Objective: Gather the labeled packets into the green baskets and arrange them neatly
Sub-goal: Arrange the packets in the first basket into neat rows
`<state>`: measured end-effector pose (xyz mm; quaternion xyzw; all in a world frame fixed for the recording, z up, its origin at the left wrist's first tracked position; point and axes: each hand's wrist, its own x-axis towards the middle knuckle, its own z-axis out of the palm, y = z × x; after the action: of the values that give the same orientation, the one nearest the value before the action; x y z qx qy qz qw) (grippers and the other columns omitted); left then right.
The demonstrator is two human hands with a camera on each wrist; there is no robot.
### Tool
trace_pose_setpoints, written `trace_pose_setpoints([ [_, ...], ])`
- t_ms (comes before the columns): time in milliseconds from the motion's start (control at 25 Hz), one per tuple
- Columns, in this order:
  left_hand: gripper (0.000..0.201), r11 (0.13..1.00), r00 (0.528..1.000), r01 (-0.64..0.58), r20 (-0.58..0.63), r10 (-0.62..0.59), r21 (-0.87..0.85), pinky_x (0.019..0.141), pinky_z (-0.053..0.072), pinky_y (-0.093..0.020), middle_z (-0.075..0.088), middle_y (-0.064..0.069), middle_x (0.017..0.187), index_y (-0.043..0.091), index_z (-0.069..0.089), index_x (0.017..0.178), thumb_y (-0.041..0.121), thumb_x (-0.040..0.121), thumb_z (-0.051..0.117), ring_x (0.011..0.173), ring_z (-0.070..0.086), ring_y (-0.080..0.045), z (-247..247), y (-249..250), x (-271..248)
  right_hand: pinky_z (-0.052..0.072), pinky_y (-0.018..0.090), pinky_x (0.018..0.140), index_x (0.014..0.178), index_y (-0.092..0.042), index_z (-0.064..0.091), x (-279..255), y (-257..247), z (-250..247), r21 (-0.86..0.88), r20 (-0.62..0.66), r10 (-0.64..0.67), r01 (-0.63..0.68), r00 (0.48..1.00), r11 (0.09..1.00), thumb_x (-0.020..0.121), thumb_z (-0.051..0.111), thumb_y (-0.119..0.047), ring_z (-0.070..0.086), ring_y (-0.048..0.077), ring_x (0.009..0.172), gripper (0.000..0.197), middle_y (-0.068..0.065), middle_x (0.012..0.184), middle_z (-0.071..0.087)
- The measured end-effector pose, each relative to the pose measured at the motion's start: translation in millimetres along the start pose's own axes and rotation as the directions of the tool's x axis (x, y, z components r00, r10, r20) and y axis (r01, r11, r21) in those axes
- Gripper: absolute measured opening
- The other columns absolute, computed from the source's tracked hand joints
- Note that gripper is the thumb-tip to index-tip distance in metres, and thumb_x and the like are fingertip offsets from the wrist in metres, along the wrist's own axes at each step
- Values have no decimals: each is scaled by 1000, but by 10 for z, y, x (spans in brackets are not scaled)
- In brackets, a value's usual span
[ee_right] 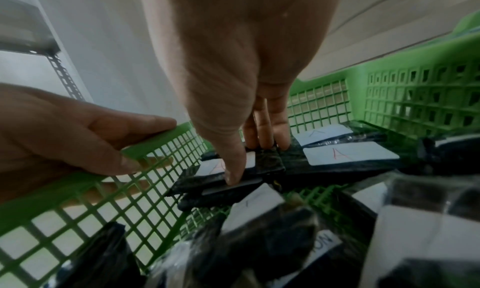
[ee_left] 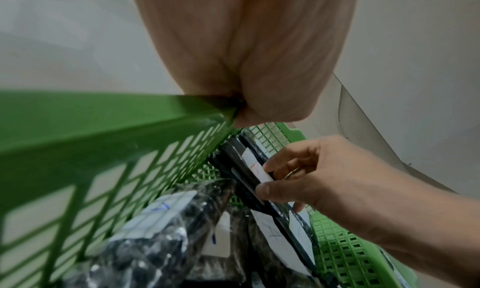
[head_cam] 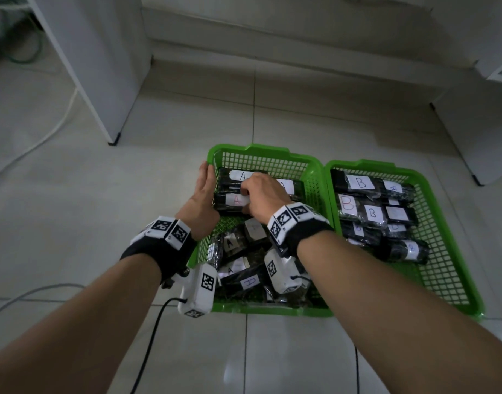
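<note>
The right hand [head_cam: 262,191] pinches a packet [head_cam: 230,201] marked A, its long axis running crosswise under the grip. The left hand [head_cam: 203,191] clasps the basket [head_cam: 315,177] rim beside it.

Both forearms extend forward, each wrist wrapped in a black band carrying white marker blocks. Left hand [head_cam: 205,191]: fingers straight along the outer left wall of a basket, thumb hooked over its rim. Right hand [head_cam: 262,191]: turned palm-down, thumb and fingers pinching a flat black packet [ee_right: 228,181] by its opposite edges.
</note>
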<state>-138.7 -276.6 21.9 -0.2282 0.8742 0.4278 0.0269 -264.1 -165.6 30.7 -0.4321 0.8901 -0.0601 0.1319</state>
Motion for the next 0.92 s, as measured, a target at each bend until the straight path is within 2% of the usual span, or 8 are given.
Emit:
trace_pose_setpoints([
  [200,93,1000,1000,-14,1,14,-23,112,5,-14,-23,-4,163,12,-13,156,-17,83,38,152,-5,-19,11,-16,-3,54,36,75,91,-11,66,-76,-11,20,42,-25,58,-57,998,997,77,83,-11,63,25,89,22,4,93,61],
  [320,93,999,1000,-18,-12,18,-31,114,5,-17,-21,-4,164,12,-11,157,-17,83,37,152,-3,-19,14,2,-21,48,30,67,94,-12,66,-278,-21,-9,-73,158,154,-144,975,987,80,83,-35,64,23,81,32,2,89,64],
  [400,95,999,1000,-5,-28,4,-45,119,7,-24,-18,-1,165,16,-8,158,-17,83,39,152,-2,-18,15,35,-33,45,31,67,101,-13,65,-388,4,-8,-77,229,197,-184,953,980,79,84,-36,60,23,82,37,2,96,65],
  [520,86,999,994,6,-113,-2,38,122,13,-33,-2,-2,166,20,21,156,-13,82,48,153,6,-22,6,19,-2,48,26,62,94,-16,68,-438,111,-120,161,218,230,-267,948,950,70,90,-25,65,16,83,34,-3,90,67],
  [640,47,969,964,-92,-224,145,229,120,8,-30,28,-6,159,18,58,133,6,88,62,150,19,-25,-55,85,-13,56,25,72,102,-17,72,-498,267,-303,452,161,183,-237,970,860,62,94,-16,68,12,90,45,-4,97,72],
  [760,42,949,940,-294,-148,308,111,105,35,-21,58,1,136,18,63,125,25,85,73,126,53,-16,-135,211,-88,52,16,71,109,-14,67,-579,320,-404,619,97,116,-151,989,771,61,94,-5,71,8,93,56,-5,103,74],
  [840,53,924,925,-373,-42,377,83,92,51,-22,67,4,119,18,63,125,29,77,82,105,64,-11,-154,257,-158,58,26,78,106,-14,67,-602,320,-376,695,60,92,-108,994,711,61,93,-5,73,10,92,54,-2,100,77],
  [920,50,904,908,-409,-39,416,122,87,57,-27,70,2,108,15,67,120,25,75,84,92,67,-11,-135,231,-230,60,32,83,106,-14,66,-647,327,-324,744,56,95,-105,994,660,61,93,-5,74,13,93,53,1,100,78],
])
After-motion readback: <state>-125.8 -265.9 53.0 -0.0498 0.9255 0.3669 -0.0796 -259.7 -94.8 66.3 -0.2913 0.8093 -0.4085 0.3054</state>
